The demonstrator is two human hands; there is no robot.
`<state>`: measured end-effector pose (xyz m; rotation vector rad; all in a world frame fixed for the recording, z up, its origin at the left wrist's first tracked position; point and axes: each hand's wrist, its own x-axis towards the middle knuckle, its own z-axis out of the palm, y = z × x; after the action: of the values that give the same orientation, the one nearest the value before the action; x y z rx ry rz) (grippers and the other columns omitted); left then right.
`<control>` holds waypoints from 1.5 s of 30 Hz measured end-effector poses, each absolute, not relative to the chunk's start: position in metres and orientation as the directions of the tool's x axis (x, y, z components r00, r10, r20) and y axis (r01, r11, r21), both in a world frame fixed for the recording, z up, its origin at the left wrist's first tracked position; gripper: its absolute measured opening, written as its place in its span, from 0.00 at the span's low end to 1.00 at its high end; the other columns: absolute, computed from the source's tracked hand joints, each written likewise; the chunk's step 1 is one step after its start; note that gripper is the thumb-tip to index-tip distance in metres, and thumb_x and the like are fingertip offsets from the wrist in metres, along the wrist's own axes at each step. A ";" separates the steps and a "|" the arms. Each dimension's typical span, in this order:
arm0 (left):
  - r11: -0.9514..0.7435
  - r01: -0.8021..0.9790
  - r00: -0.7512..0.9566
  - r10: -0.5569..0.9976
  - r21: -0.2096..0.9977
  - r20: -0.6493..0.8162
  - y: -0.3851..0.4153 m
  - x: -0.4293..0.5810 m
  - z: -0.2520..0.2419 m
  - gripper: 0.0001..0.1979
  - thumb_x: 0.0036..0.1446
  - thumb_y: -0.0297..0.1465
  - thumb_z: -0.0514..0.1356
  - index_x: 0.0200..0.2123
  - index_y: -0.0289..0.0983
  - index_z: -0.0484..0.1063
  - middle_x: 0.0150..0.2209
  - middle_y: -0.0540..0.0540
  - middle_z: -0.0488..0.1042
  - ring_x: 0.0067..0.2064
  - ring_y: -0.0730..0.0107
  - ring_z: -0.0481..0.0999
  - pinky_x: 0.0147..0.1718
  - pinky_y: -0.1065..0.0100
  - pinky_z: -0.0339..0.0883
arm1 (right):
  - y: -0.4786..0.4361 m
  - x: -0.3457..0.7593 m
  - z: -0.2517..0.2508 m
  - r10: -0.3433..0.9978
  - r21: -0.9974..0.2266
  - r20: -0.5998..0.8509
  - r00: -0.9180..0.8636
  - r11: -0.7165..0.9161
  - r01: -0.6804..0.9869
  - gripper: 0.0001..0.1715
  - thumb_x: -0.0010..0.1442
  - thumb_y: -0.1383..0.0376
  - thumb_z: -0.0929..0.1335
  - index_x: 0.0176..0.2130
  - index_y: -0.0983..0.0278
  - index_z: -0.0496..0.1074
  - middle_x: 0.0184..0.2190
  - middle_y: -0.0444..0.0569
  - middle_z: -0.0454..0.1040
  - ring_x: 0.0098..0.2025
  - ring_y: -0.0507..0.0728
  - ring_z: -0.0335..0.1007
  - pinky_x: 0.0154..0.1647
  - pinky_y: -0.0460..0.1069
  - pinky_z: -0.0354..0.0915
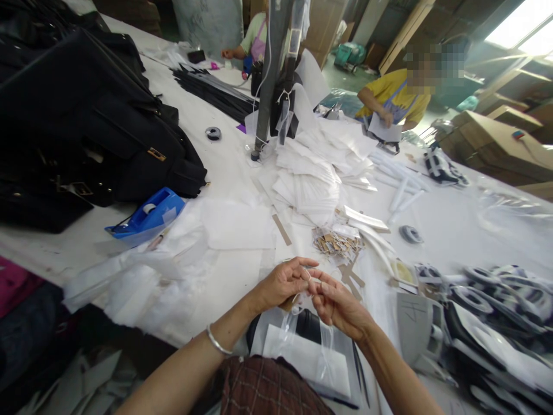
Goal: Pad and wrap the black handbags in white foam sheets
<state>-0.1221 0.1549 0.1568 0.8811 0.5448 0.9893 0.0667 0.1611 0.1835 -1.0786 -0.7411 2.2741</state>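
Note:
My left hand and my right hand meet in front of my body, fingertips close together. Both pinch a thin white string; part of it is hidden by the fingers. A small brown tag shows just under my left hand, seemingly on that string. Directly below lies a black bag with a white sheet and clear plastic strips over it. Beyond my hands is a heap of brown tags with white strings.
Black bags pile up at the left beside a blue tape dispenser. White sheets are stacked ahead near a dark post. Wrapped handles lie at right. Two people work across the table.

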 end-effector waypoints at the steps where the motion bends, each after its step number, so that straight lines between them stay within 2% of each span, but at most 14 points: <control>1: 0.270 -0.471 0.499 0.867 0.840 0.001 0.155 -0.123 0.157 0.27 0.58 0.36 0.64 0.59 0.36 0.64 0.33 0.47 0.74 0.36 0.69 0.75 0.41 0.67 0.67 | 0.163 0.066 0.183 0.642 -0.661 -0.525 -0.559 -0.721 -0.207 0.31 0.52 0.57 0.76 0.52 0.61 0.66 0.28 0.42 0.73 0.19 0.46 0.66 0.12 0.39 0.60; 6: 0.332 -0.394 0.634 0.773 0.857 -0.008 0.157 -0.132 0.157 0.31 0.59 0.32 0.61 0.63 0.37 0.56 0.30 0.50 0.73 0.34 0.69 0.75 0.38 0.67 0.67 | 0.165 0.061 0.181 0.548 -0.679 -0.583 -0.600 -0.734 -0.011 0.33 0.50 0.59 0.77 0.53 0.62 0.67 0.27 0.42 0.74 0.18 0.46 0.66 0.15 0.40 0.63; 13: 0.356 -0.184 0.654 0.740 0.916 -0.156 0.165 -0.147 0.149 0.28 0.57 0.32 0.60 0.60 0.37 0.60 0.23 0.58 0.63 0.22 0.79 0.64 0.24 0.76 0.60 | 0.168 0.070 0.180 0.528 -0.708 -0.679 -0.511 -0.655 0.265 0.25 0.49 0.48 0.74 0.30 0.65 0.68 0.17 0.43 0.73 0.13 0.49 0.64 0.12 0.42 0.60; 15: 0.357 -0.178 0.621 0.764 0.917 -0.177 0.165 -0.150 0.144 0.26 0.58 0.35 0.61 0.58 0.36 0.63 0.23 0.58 0.62 0.22 0.80 0.62 0.24 0.76 0.59 | 0.168 0.077 0.182 0.491 -0.689 -0.687 -0.536 -0.674 0.266 0.24 0.50 0.48 0.74 0.31 0.65 0.68 0.15 0.41 0.72 0.11 0.48 0.61 0.11 0.42 0.58; 20: 0.376 -0.264 0.561 0.809 0.888 -0.176 0.166 -0.148 0.138 0.25 0.58 0.39 0.62 0.56 0.36 0.66 0.23 0.57 0.62 0.23 0.79 0.63 0.26 0.74 0.59 | 0.162 0.087 0.176 0.450 -0.668 -0.709 -0.543 -0.676 0.312 0.30 0.55 0.47 0.71 0.48 0.65 0.69 0.11 0.37 0.68 0.08 0.47 0.54 0.09 0.41 0.49; 25: 0.387 -0.296 0.570 0.805 0.873 -0.163 0.169 -0.138 0.138 0.26 0.57 0.40 0.62 0.55 0.34 0.66 0.23 0.56 0.63 0.23 0.79 0.63 0.24 0.74 0.59 | 0.155 0.081 0.162 0.553 -0.712 -0.688 -0.470 -0.637 0.294 0.26 0.58 0.46 0.68 0.41 0.66 0.74 0.06 0.33 0.57 0.08 0.45 0.45 0.10 0.42 0.42; 28: 0.371 -0.254 0.589 0.792 0.893 -0.161 0.169 -0.134 0.128 0.27 0.57 0.39 0.63 0.56 0.35 0.64 0.26 0.54 0.66 0.26 0.76 0.67 0.27 0.73 0.63 | 0.161 0.080 0.162 0.679 -0.786 -0.618 -0.398 -0.552 0.279 0.24 0.57 0.46 0.69 0.38 0.64 0.75 0.15 0.40 0.70 0.12 0.46 0.54 0.14 0.43 0.50; 31: 0.296 -0.046 0.582 0.784 0.954 -0.216 0.166 -0.132 0.115 0.21 0.55 0.33 0.61 0.53 0.36 0.69 0.27 0.52 0.70 0.28 0.74 0.68 0.29 0.71 0.64 | 0.172 0.085 0.169 0.840 -0.875 -0.459 -0.289 -0.371 0.311 0.19 0.55 0.49 0.72 0.30 0.62 0.76 0.43 0.52 0.78 0.34 0.54 0.72 0.32 0.48 0.66; 33: 0.229 0.101 0.548 0.799 0.968 -0.246 0.162 -0.133 0.105 0.16 0.54 0.29 0.60 0.47 0.36 0.73 0.31 0.50 0.73 0.30 0.72 0.70 0.33 0.70 0.65 | 0.177 0.089 0.175 0.905 -0.919 -0.364 -0.220 -0.309 0.245 0.18 0.54 0.51 0.72 0.25 0.62 0.74 0.57 0.51 0.71 0.52 0.60 0.68 0.50 0.53 0.65; 35: 0.218 0.143 0.476 0.840 0.965 -0.260 0.158 -0.136 0.093 0.15 0.53 0.28 0.59 0.45 0.36 0.74 0.38 0.47 0.76 0.37 0.68 0.74 0.38 0.69 0.66 | 0.179 0.092 0.178 0.920 -0.937 -0.348 -0.180 -0.336 0.096 0.18 0.54 0.52 0.73 0.24 0.62 0.72 0.56 0.49 0.72 0.57 0.62 0.65 0.58 0.55 0.60; 37: 0.265 0.158 0.313 0.900 0.951 -0.303 0.155 -0.141 0.079 0.16 0.54 0.27 0.57 0.46 0.36 0.74 0.44 0.45 0.77 0.43 0.65 0.75 0.44 0.67 0.67 | 0.179 0.093 0.177 0.899 -0.914 -0.393 -0.193 -0.405 -0.022 0.18 0.54 0.51 0.72 0.24 0.61 0.70 0.42 0.49 0.79 0.47 0.59 0.72 0.54 0.55 0.64; 39: 0.344 0.232 0.119 0.918 0.910 -0.378 0.153 -0.146 0.063 0.16 0.55 0.26 0.55 0.46 0.37 0.74 0.46 0.44 0.77 0.46 0.65 0.75 0.48 0.66 0.66 | 0.179 0.092 0.171 0.852 -0.876 -0.470 -0.230 -0.483 0.000 0.20 0.55 0.50 0.71 0.24 0.62 0.68 0.25 0.45 0.76 0.29 0.54 0.71 0.41 0.52 0.68; 42: 0.431 0.324 0.023 0.886 0.842 -0.462 0.154 -0.152 0.039 0.14 0.55 0.25 0.53 0.42 0.38 0.75 0.43 0.45 0.79 0.46 0.63 0.76 0.49 0.66 0.66 | 0.181 0.086 0.146 0.768 -0.785 -0.610 -0.198 -0.550 0.285 0.22 0.55 0.48 0.70 0.24 0.62 0.68 0.17 0.41 0.70 0.16 0.49 0.60 0.21 0.46 0.60; 45: 0.432 0.327 0.079 0.874 0.841 -0.479 0.157 -0.148 0.022 0.14 0.54 0.25 0.52 0.38 0.37 0.77 0.39 0.44 0.80 0.43 0.62 0.77 0.45 0.66 0.68 | 0.187 0.074 0.110 0.728 -0.623 -0.675 -0.117 -0.478 0.619 0.16 0.56 0.54 0.68 0.25 0.62 0.67 0.18 0.40 0.71 0.14 0.47 0.59 0.16 0.44 0.54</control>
<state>-0.1485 0.1567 0.0223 1.1166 1.4924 0.5746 0.0741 0.1869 0.1104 -2.0175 -1.5482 1.6690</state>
